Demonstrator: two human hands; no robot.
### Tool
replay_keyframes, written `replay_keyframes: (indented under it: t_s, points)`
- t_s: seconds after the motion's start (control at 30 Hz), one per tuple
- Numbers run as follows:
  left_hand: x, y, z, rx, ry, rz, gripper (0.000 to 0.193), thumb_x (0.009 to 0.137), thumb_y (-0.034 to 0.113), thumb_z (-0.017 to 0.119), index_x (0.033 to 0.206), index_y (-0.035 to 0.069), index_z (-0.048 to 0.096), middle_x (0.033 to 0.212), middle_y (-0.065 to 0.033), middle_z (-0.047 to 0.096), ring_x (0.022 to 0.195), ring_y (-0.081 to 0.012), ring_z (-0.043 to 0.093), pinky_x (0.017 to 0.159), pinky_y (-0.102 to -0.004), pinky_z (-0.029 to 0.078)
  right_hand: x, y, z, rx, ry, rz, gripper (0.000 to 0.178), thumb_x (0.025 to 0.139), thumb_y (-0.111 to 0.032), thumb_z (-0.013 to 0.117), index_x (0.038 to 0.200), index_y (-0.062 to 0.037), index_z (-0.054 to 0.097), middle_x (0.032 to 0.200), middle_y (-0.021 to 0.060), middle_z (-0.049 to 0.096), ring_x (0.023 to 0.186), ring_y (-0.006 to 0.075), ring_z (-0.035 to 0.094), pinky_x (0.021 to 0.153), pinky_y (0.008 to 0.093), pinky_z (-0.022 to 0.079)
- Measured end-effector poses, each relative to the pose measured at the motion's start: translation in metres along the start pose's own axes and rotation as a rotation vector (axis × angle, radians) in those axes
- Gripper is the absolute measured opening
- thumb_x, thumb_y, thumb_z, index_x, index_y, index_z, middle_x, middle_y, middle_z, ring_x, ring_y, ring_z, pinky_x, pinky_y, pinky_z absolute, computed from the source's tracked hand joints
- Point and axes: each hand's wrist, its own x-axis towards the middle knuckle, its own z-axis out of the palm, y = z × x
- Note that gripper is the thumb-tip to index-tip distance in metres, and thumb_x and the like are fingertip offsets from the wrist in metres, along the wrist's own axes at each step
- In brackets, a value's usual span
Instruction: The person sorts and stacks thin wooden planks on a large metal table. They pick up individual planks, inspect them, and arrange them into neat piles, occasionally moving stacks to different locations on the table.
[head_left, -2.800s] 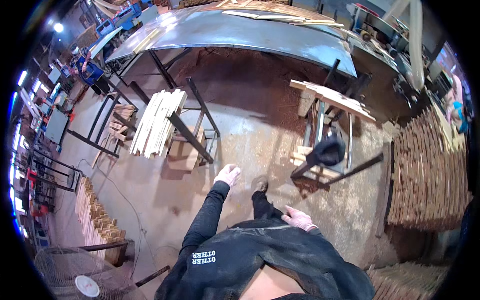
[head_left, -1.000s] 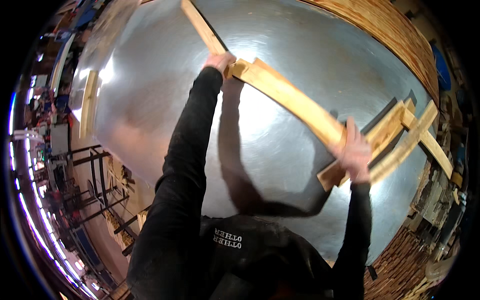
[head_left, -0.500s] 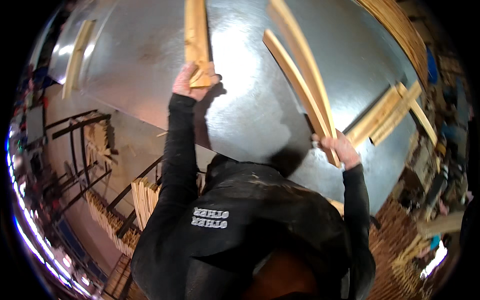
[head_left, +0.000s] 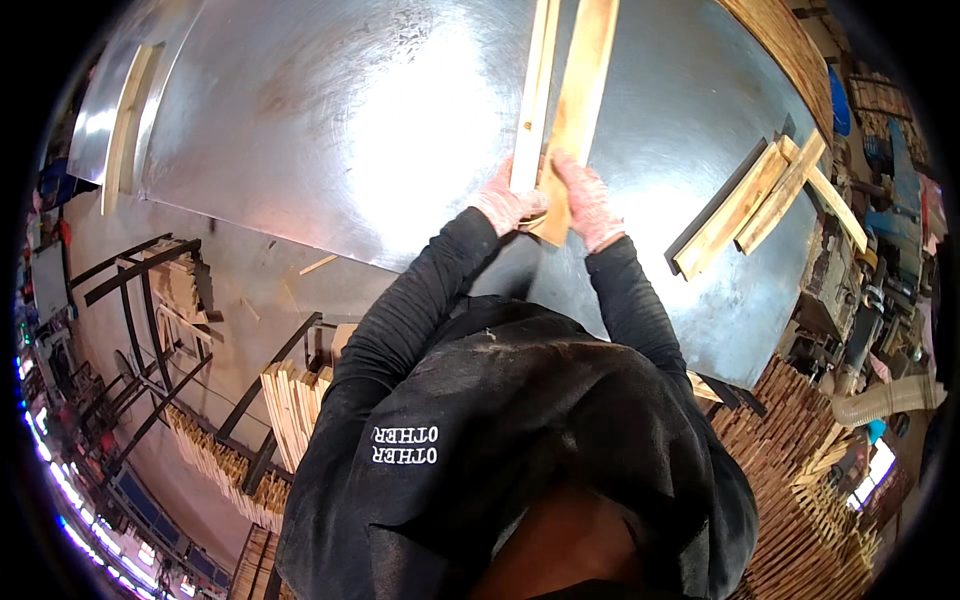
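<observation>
Over the metal tabletop my two pink-gloved hands are close together, each closed on wood. My left hand (head_left: 507,200) grips the near end of a pale narrow wooden strip (head_left: 537,95), with a line along it; whether it is one piece or two I cannot tell. Just to its right, my right hand (head_left: 590,205) holds a wider wooden strip (head_left: 586,75), its flat face turned up. Both strips point away from me, nearly side by side, with their far ends beyond the picture's upper edge. Some fingers are hidden behind the wood.
Several wooden strips (head_left: 745,210) lie crossed on the metal table (head_left: 270,130) at the right. Another strip (head_left: 125,125) rests at its far left. Black metal racks (head_left: 145,290) and upright bundled strips (head_left: 290,410) stand left below; stacked wood (head_left: 800,480) lies lower right.
My left hand has moved right and my right hand left, bringing their wooden strips together in the middle. The two right-hand strips that were fanned apart no longer show as a fanned pair.
</observation>
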Motion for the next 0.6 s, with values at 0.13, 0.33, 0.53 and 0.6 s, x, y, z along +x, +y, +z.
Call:
replay_keyframes:
  t_s: [0.13,0.33,0.53,0.6]
  points:
    - [-0.008,0.002,-0.035,-0.763,-0.334,-0.193,0.062,0.084,0.036,0.074,0.125,-0.005,0.052,0.111,-0.0235,0.064,0.096,-0.0363,0.067,0.084,-0.0517,0.057,-0.024,-0.039,-0.015,0.363,-0.169,0.193,0.043,0.097,-0.03,0.059,0.122,0.0038,0.052,0.102,0.0183,0.065,0.082,0.0274,0.067,0.078,0.0377,0.059]
    - [-0.005,-0.002,-0.034,-0.765,-0.276,-0.252,0.068,0.083,0.041,0.075,0.128,-0.004,0.05,0.114,-0.0207,0.063,0.098,-0.0338,0.066,0.085,-0.0512,0.057,-0.016,-0.051,-0.004,0.166,-0.064,0.074,0.051,0.095,-0.041,0.062,0.119,0.0031,0.054,0.104,0.0148,0.064,0.084,0.024,0.066,0.079,0.0354,0.057]
    - [-0.014,0.021,-0.001,0.086,-0.049,-0.181,0.056,0.092,0.029,0.069,0.134,-0.001,0.047,0.113,-0.0072,0.062,0.096,-0.017,0.059,0.088,-0.0261,0.047,0.001,-0.026,0.049,-0.784,0.221,-0.156,0.069,0.084,-0.023,0.075,0.138,0.0014,0.039,0.122,0.016,0.061,0.112,0.0242,0.061,0.096,0.0289,0.049]
    - [-0.019,0.024,-0.027,0.1,0.084,-0.088,0.043,0.092,0.023,0.065,0.124,-0.003,0.053,0.106,-0.0076,0.063,0.093,-0.0183,0.06,0.085,-0.0293,0.05,0.007,-0.022,0.02,-0.249,-0.016,-0.085,0.06,0.085,-0.017,0.073,0.134,0.0025,0.044,0.119,0.0183,0.062,0.107,0.0255,0.063,0.092,0.0307,0.052]
